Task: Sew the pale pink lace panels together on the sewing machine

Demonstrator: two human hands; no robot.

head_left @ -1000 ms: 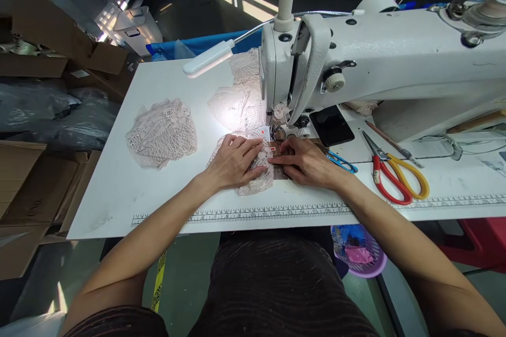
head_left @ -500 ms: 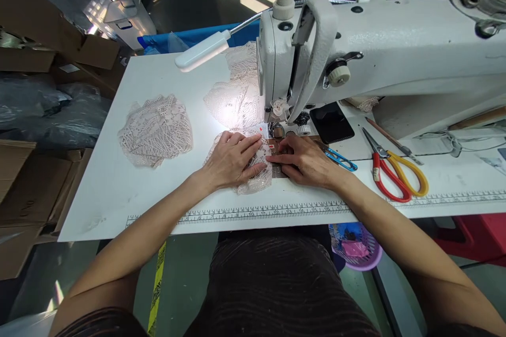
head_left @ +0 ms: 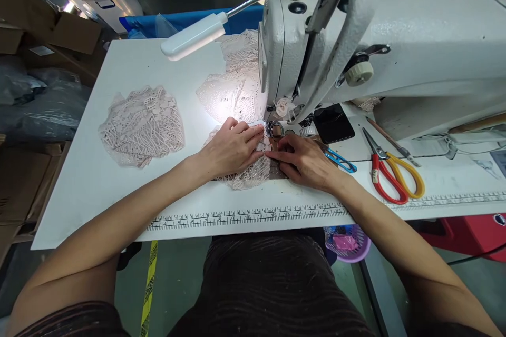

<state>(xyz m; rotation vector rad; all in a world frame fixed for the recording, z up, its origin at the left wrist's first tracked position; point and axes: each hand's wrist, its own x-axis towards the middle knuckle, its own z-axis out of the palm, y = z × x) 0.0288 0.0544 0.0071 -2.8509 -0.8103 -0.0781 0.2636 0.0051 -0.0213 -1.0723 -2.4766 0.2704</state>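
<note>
Lace fabric (head_left: 251, 176), pale pink, lies under the needle area of a white sewing machine (head_left: 276, 52). My left hand (head_left: 231, 150) rests palm down on it, fingers stretched toward the presser foot and thumb apart. From the right, my right hand (head_left: 302, 160) touches the lace's right edge with its extended index fingertip. Its thumb sits apart below and the other fingers bend near the foot. Lace beneath my left palm is hidden. More lace (head_left: 233, 92) lies behind, lit by a lamp (head_left: 193, 37).
A separate lace heap (head_left: 142, 126) lies on the left of the white table (head_left: 90, 189). Right of my hand are blue thread snips (head_left: 340, 160), a black phone (head_left: 334, 124) and red-and-yellow scissors (head_left: 389, 171). A printed ruler (head_left: 237, 217) runs along the front edge.
The camera view has shifted closer to the machine. My left hand has moved slightly toward the machine with the lace beneath it; my right hand keeps nearly the same place at the edge.
</note>
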